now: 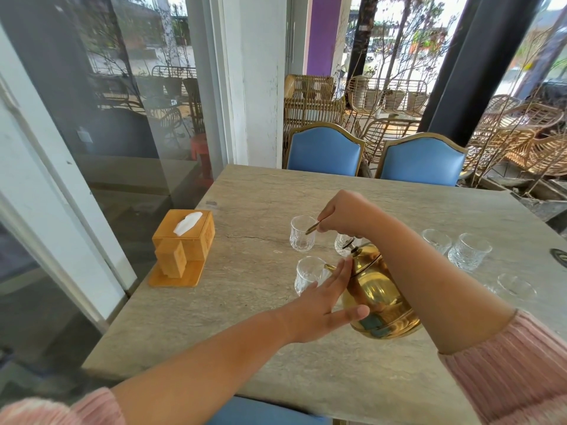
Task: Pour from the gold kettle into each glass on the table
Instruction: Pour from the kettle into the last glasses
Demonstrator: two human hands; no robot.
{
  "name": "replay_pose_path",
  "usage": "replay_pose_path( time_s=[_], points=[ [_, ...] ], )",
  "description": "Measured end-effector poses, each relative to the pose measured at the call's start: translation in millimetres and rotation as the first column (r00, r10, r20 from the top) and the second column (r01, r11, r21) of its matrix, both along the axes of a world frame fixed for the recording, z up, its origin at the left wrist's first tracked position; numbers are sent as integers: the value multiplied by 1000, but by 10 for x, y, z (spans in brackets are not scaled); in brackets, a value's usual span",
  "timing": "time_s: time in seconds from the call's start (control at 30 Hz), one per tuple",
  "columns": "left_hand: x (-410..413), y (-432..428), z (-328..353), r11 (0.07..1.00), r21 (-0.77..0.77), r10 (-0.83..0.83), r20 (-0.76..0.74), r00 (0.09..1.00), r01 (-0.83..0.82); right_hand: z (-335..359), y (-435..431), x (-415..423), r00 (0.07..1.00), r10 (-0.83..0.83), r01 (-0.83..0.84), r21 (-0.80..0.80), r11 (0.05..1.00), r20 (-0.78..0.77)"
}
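My right hand (pixel 343 214) grips the handle of the gold kettle (pixel 379 297) and holds it tilted over the table, its spout tip at the rim of the near clear glass (pixel 308 276). My left hand (pixel 325 305) rests flat and open against the kettle's side. Another glass (pixel 302 233) stands behind, and one (pixel 345 242) is partly hidden by my right wrist. Two more glasses (pixel 437 240) (pixel 469 251) stand to the right, and a further glass (pixel 515 288) sits near my right forearm.
A wooden tissue box (pixel 184 240) on a tray stands at the left of the stone table (pixel 245 332). Two blue chairs (pixel 325 150) (pixel 425 159) face the far edge. A glass wall runs along the left side.
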State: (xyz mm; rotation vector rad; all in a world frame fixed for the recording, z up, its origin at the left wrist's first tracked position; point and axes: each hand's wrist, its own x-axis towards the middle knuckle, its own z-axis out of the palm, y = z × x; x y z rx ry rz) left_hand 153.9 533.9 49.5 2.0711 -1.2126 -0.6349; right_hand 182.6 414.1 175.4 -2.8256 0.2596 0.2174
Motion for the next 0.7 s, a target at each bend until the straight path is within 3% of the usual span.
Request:
replay_pose_path(
  time_s=[0.23, 0.7],
  points=[
    [-9, -19, -2, 999, 34, 10, 1, 1000, -10, -16, -37, 11, 999, -27, 26, 57, 998, 24],
    [2, -16, 40, 1000, 11, 22, -3, 1000, -22, 46, -16, 57, 1000, 16, -16, 1, 1000, -8]
  ],
)
